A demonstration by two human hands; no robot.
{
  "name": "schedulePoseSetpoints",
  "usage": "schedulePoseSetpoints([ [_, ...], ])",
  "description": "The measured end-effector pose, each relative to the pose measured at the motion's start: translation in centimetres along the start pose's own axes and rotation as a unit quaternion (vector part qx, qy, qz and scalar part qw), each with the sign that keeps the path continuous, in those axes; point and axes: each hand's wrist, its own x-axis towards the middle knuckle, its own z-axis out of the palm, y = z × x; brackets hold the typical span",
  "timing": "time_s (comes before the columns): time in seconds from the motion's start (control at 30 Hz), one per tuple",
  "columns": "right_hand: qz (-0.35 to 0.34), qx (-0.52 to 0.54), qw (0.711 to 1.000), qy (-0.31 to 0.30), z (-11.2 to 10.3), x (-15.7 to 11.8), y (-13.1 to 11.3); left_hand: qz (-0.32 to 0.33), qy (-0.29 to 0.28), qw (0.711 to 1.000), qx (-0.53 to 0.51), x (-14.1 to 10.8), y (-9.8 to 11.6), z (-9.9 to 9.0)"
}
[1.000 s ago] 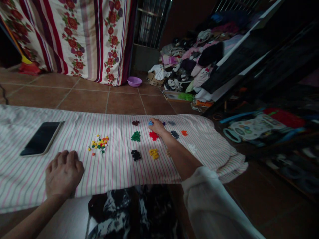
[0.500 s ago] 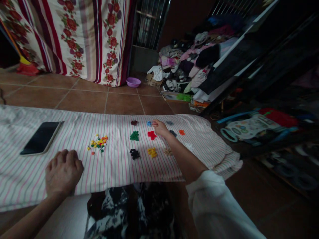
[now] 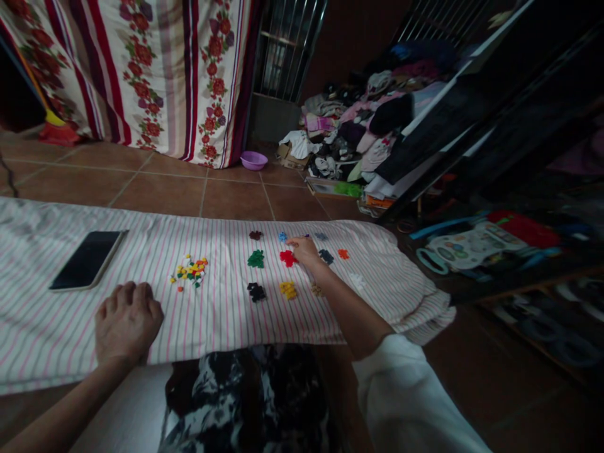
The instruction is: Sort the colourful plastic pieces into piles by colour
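My right hand (image 3: 306, 251) reaches over the striped cloth, its forefinger pointing left between a light blue pile (image 3: 282, 236) and a red pile (image 3: 287, 258) of tiny plastic pieces. The other fingers are curled in; whatever they pinch is too small to make out. Around it lie a green pile (image 3: 256, 258), a yellow pile (image 3: 287, 290), a black pile (image 3: 256, 291), a brown pile (image 3: 255, 235) and an orange pile (image 3: 343, 254). My left hand (image 3: 128, 322) rests on the cloth with fingers curled under, near a mixed-colour heap (image 3: 191, 269) of pieces.
A phone (image 3: 87, 259) lies on the striped cloth (image 3: 217, 314) at the left. White pieces (image 3: 357, 280) and dark grey pieces (image 3: 325, 256) sit beside my right forearm. Beyond on the tiled floor are a purple basin (image 3: 253, 161) and heaped clothes (image 3: 358, 126).
My right hand has drawn slightly back from the light blue pile towards the red one, its forefinger now more stretched out. My left hand stays at rest; the view has shifted a little.
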Motion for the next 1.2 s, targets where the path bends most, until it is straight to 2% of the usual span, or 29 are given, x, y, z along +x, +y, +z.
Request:
schedulePoseSetpoints([
  [0.1,-0.001,-0.048,0.999,0.0,0.3,0.3,-0.2,0.001,-0.001,1.0,-0.002,0.0,0.0,-0.2],
  [0.23,-0.014,-0.056,0.998,-0.004,0.5,0.4,-0.4,0.001,0.001,1.0,-0.008,0.0,0.0,0.0],
  [0.47,-0.053,-0.018,0.997,0.055,-0.6,-1.2,-1.8,0.002,0.035,0.999,-0.012,-0.1,-0.4,1.2],
  [0.57,-0.083,0.027,0.994,0.064,-0.8,-1.8,-4.4,-0.004,0.036,0.999,-0.013,-0.1,-0.6,1.7],
  [0.67,-0.13,0.073,0.988,0.038,-0.2,-2.5,-8.5,-0.006,0.032,0.999,-0.016,-0.1,-0.7,1.8],
  [0.8,-0.188,0.116,0.975,-0.021,2.0,-4.2,-14.2,-0.008,0.03,0.999,-0.034,-0.1,-0.7,1.8],
  [0.9,-0.21,0.118,0.968,-0.069,4.0,-5.3,-17.2,-0.012,0.029,0.998,-0.053,-0.2,-0.8,1.8],
  [1.03,-0.217,0.118,0.961,-0.124,6.0,-6.1,-19.3,-0.018,0.024,0.997,-0.07,-0.2,-0.8,1.8],
  [1.2,-0.221,0.109,0.957,-0.153,7.9,-6.5,-20.3,-0.021,0.03,0.997,-0.067,-0.1,-0.8,1.9],
])
